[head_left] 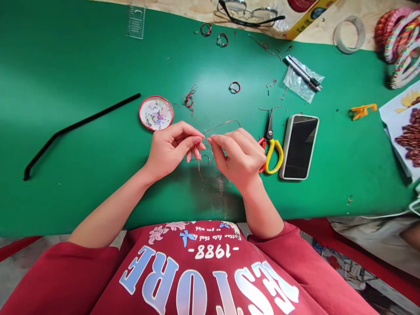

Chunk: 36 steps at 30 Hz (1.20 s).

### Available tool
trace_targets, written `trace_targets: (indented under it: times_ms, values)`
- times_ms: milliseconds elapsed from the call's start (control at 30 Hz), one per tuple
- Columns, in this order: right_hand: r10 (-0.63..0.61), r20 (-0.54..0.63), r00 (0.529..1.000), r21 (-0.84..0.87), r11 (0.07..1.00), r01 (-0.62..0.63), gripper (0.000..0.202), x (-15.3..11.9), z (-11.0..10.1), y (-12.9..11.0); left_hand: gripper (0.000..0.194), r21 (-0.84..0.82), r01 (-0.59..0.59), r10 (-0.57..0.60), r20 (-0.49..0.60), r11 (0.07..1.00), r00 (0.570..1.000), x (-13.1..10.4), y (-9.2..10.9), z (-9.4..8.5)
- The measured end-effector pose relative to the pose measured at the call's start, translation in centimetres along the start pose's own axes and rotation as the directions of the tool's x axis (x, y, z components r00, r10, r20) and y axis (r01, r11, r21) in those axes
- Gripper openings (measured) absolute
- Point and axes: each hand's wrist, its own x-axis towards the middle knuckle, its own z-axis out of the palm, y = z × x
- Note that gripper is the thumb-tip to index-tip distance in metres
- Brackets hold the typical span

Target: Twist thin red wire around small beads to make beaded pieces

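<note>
My left hand [173, 146] pinches a thin dark red cord [201, 169] between thumb and fingertips, its loose end hanging below. Close beside it, my right hand [238, 155] is closed in a pinch on the same fine cord, the fingertips nearly meeting. A loop of the cord arcs above the right knuckles, and small curls show between the hands. What sits right at the fingertips is too small to make out. Scissors [274, 153] with red and yellow handles lie just right of my right hand. A red-rimmed lid [141, 118] with tiny beads lies beyond my left hand.
On the green mat [82, 192] lie a phone [299, 146], a black pipe cleaner [85, 120], a tangle of red cord [189, 99], finished cord rings [235, 87], and a bagged pen-like tool [303, 74]. Glasses [251, 15] and a tape roll [349, 35] stand at the back.
</note>
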Motion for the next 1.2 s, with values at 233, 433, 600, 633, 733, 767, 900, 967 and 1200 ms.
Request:
trace_targets:
  times_ms: [233,433,600,633,733,767,900,967,1200]
  values:
    - [0.192,0.051,0.980,-0.109,0.977,-0.185,0.028,-0.1,-0.5,-1.0,0.027,0.051,0.041,-0.042,0.031,0.998,0.999,-0.3,-0.1,0.0]
    - [0.273,0.046,0.961,-0.107,0.958,-0.267,0.026,-0.4,-0.3,-1.7,0.020,-0.007,0.047,-0.045,0.142,0.999,0.989,-0.3,-0.2,-0.1]
    - [0.223,0.021,0.975,-0.155,0.964,-0.217,0.023,-0.2,-0.2,-1.4,0.020,-0.012,0.041,-0.039,0.142,0.999,0.989,-0.4,-0.1,0.0]
    - [0.185,0.012,0.983,-0.164,0.970,-0.181,0.020,-0.1,-0.2,-1.1,0.021,-0.019,0.037,-0.034,0.122,0.999,0.992,-0.4,-0.1,0.0]
    - [-0.004,-0.030,1.000,-0.084,0.996,0.001,0.006,0.0,-0.4,-0.1,0.024,-0.046,0.023,-0.020,0.068,0.999,0.997,-0.2,-0.1,0.1]
    - [-0.081,-0.038,0.996,-0.040,0.996,0.080,0.011,-0.1,-0.5,0.3,0.025,-0.051,0.022,-0.019,0.060,0.998,0.998,-0.1,-0.1,0.0]
    - [-0.322,0.050,0.946,-0.033,0.946,0.323,0.018,-0.3,-0.8,1.6,0.028,-0.042,0.030,-0.027,0.061,0.999,0.998,0.2,-0.2,-0.3]
    - [-0.368,0.057,0.928,-0.065,0.926,0.371,0.024,-0.1,-1.0,1.7,0.029,-0.030,0.031,-0.029,0.071,0.999,0.997,0.2,-0.2,-0.4]
    - [-0.217,0.083,0.973,-0.101,0.969,0.225,0.018,0.3,-0.7,0.1,0.027,0.039,-0.040,0.039,0.025,0.998,0.999,0.1,-0.4,-0.2]
